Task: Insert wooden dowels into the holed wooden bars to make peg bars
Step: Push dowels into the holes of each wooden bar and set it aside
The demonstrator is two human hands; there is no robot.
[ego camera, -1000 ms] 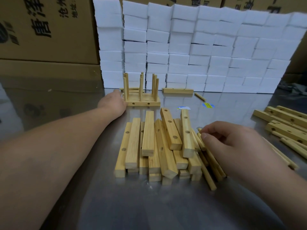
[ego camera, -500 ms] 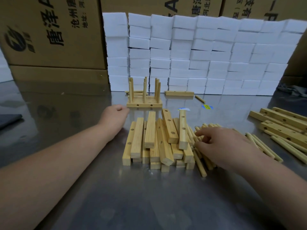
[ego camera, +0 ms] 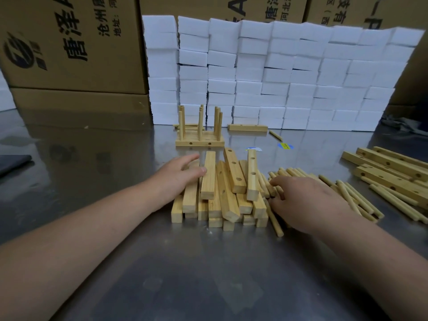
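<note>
Left hand [ego camera: 183, 174]: spread wide, thumb touching bar [ego camera: 209, 185] at 3 o'clock | right hand [ego camera: 308, 200]: over dowels [ego camera: 361, 200], grip cannot be told, pile [ego camera: 228, 205] at 9 o'clock

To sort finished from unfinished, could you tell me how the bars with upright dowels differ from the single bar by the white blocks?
The bars with upright dowels carry dowels standing in their tops; the single bar shows only empty holes. The former sit grouped side by side; the latter lies alone. Both are pale wood on the metal table.
</note>
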